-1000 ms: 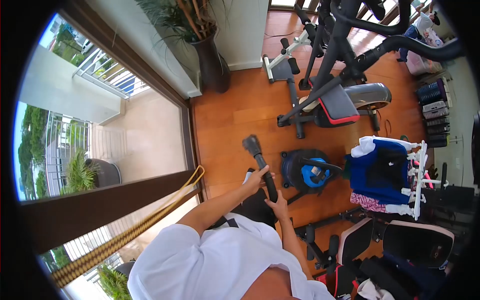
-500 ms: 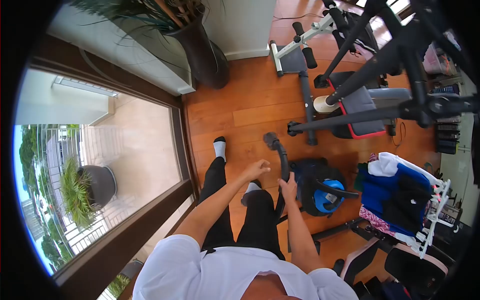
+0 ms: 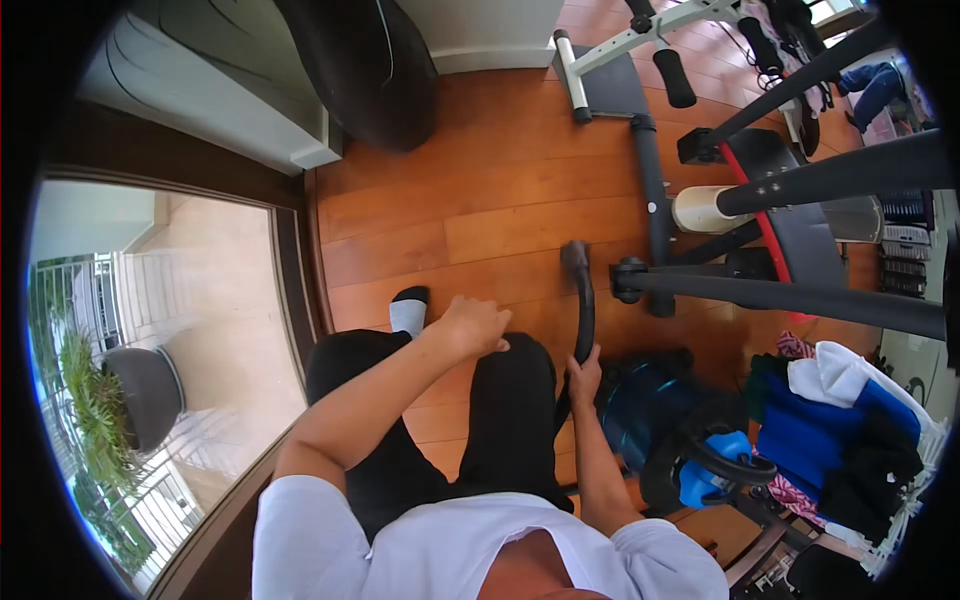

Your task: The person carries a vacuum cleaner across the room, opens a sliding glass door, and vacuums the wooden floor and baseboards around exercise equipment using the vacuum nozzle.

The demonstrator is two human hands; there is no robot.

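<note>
My right hand is closed around the black vacuum hose, whose brush end points away from me over the wooden floor. Above my left thigh hangs my left hand, apart from the hose, with its fingers curled and partly hidden; whether they are closed I cannot tell. Just right of my right hand stands the blue and black vacuum cleaner. A grey and black sock shows on one foot beyond my left forearm.
Exercise machine bars reach in from the right. A dark tall vase stands at the wall. Clothes on a rack hang beside the vacuum. Glass door frame and a balcony planter are on the left.
My left hand has let go of the hose and moved left. My right hand still holds it. The view has shifted lower and closer to the floor, and my knees look more bent.
</note>
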